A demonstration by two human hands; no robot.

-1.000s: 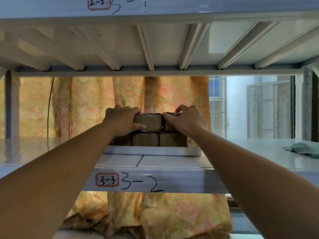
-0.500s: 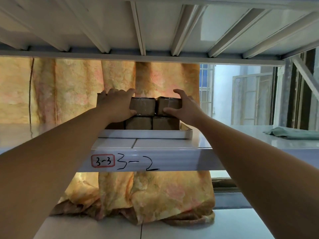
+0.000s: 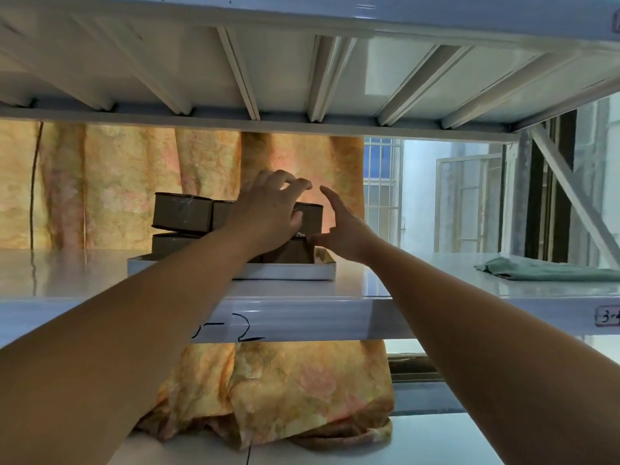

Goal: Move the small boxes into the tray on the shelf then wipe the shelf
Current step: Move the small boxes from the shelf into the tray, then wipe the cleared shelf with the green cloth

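Note:
Several small brown boxes (image 3: 183, 213) stand stacked in two layers in a shallow white tray (image 3: 288, 272) on the grey shelf (image 3: 406, 280). My left hand (image 3: 268, 209) lies across the front of the upper right box (image 3: 312, 218), fingers spread and lifted, gripping nothing. Just right of the stack is my right hand (image 3: 345, 229), open, with its thumb touching the top corner of the lower right box (image 3: 292, 253). My left forearm hides the middle boxes.
A green cloth (image 3: 550, 270) lies on the shelf at the far right. The upper shelf's ribbed underside (image 3: 302, 68) hangs low overhead. An orange patterned curtain (image 3: 134, 182) hangs behind the shelf. A diagonal brace (image 3: 573, 193) stands at the right end.
Both hands have let go of the top boxes. My left hand has slid right, uncovering the upper left box, and my right hand has opened and drawn away from the stack.

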